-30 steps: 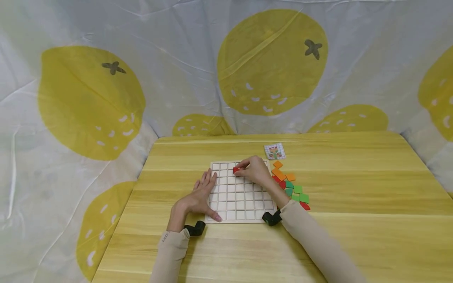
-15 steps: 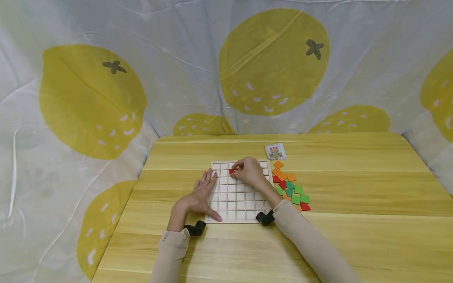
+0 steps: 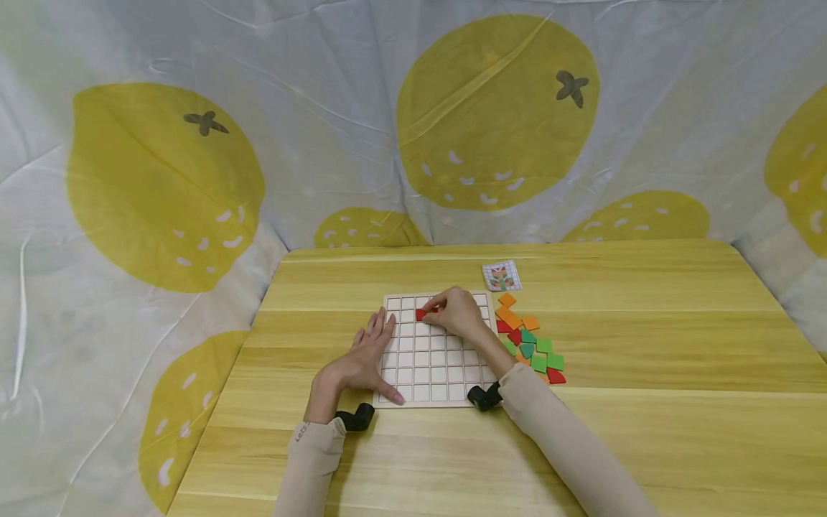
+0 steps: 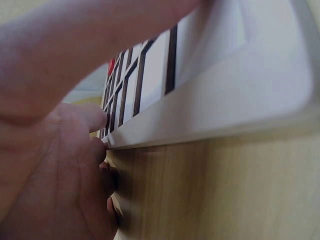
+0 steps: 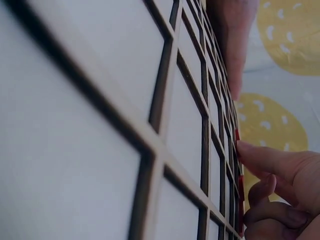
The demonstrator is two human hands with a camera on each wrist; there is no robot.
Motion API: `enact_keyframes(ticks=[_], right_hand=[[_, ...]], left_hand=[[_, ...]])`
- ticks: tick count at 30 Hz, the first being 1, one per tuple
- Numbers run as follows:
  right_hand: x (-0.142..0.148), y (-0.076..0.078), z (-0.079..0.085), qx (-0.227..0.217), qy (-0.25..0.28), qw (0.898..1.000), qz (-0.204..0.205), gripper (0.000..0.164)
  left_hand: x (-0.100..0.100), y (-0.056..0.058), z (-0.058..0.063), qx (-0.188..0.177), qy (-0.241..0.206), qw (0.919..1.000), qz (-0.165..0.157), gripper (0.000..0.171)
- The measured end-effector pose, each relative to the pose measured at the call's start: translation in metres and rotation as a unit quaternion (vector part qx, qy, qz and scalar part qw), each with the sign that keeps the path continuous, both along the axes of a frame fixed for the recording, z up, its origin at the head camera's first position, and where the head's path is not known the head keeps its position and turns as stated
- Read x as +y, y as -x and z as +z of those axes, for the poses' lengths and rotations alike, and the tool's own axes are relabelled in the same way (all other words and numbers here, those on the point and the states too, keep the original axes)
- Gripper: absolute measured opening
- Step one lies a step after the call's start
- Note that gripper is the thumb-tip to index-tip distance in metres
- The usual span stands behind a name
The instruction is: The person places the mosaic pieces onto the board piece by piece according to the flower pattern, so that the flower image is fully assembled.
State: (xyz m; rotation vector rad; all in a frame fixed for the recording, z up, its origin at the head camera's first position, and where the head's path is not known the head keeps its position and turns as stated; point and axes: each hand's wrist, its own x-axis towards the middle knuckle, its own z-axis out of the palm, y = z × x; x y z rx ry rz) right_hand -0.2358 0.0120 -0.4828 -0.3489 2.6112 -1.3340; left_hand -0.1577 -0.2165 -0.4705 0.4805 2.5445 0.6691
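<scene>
A pale wooden grid board (image 3: 422, 375) lies flat on the table. My left hand (image 3: 363, 362) rests spread at its left side, with the fingers along the left edge and the thumb on the near left corner. In the left wrist view, that hand (image 4: 65, 165) borders the board's frame (image 4: 210, 117). My right hand (image 3: 455, 314) pinches a red tile (image 3: 421, 314) at a cell in the upper rows. More red shows under this hand, partly hidden. Low over the grid, the right hand (image 5: 295, 180) has a fingertip at the red tile (image 5: 237, 134) in the right wrist view.
Right of the board lie loose tiles: orange ones (image 3: 507, 316), green ones (image 3: 544, 346) and red ones, among them a rounded one (image 3: 555, 376). A small pattern card (image 3: 502, 276) sits behind them. A lemon-print cloth (image 3: 497, 108) hangs beyond the wooden table (image 3: 646, 323).
My right hand has shifted slightly left with the red tile, and over the last half second it stays nearly in place. The left hand has not moved.
</scene>
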Motion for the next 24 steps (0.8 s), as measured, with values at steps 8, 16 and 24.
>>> enact_keyframes(ticks=[8,16,24], right_hand=[[-0.002,0.0,0.0,0.008,-0.005,1.0,0.0,0.012],[0.013,-0.003,0.008,0.001,0.013,1.0,0.012,0.017],[0.072,-0.01,0.015,-0.01,0.032,0.999,-0.007,0.024]], left_hand=[[0.0,0.0,0.002,-0.004,-0.002,1.0,0.002,0.151],[0.0,0.001,0.002,-0.003,0.0,1.0,0.003,0.151],[0.001,0.0,0.002,-0.005,-0.004,1.0,0.004,0.152]])
